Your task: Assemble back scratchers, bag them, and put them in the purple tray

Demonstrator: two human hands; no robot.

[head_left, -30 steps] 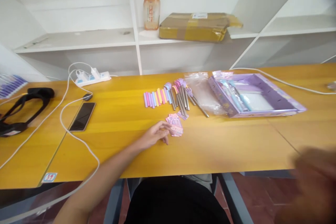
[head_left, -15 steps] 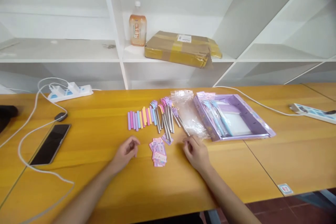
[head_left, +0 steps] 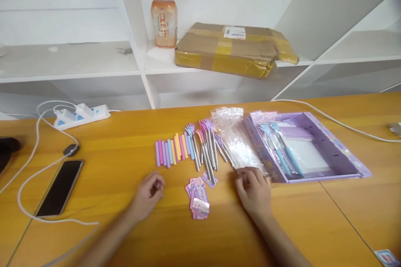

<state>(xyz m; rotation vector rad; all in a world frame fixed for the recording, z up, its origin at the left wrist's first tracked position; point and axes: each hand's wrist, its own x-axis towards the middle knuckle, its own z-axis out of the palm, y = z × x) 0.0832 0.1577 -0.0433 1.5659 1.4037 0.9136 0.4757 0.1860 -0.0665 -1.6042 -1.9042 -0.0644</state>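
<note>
On my head view, I observe the left hand (head_left: pixel 148 195) loosely curled, with a gap between thumb and fingers, left of the overlapping cards (head_left: pixel 199 195). The right hand (head_left: pixel 254 190) is positioned right of them, fingertips at one end of the claw-headed metal rods (head_left: pixel 205 146); I cannot confirm contact. Coloured tubes (head_left: pixel 171 151) lie in a row left of the rods; clear bags (head_left: pixel 241 142) lie between rods and purple tray (head_left: pixel 333 150).

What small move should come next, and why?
I'd probably reach the left hand toward the coloured tubes: they lie loose in a row just beyond it, it shows nothing held, and the right hand is by the end of a bare metal rod.
</note>
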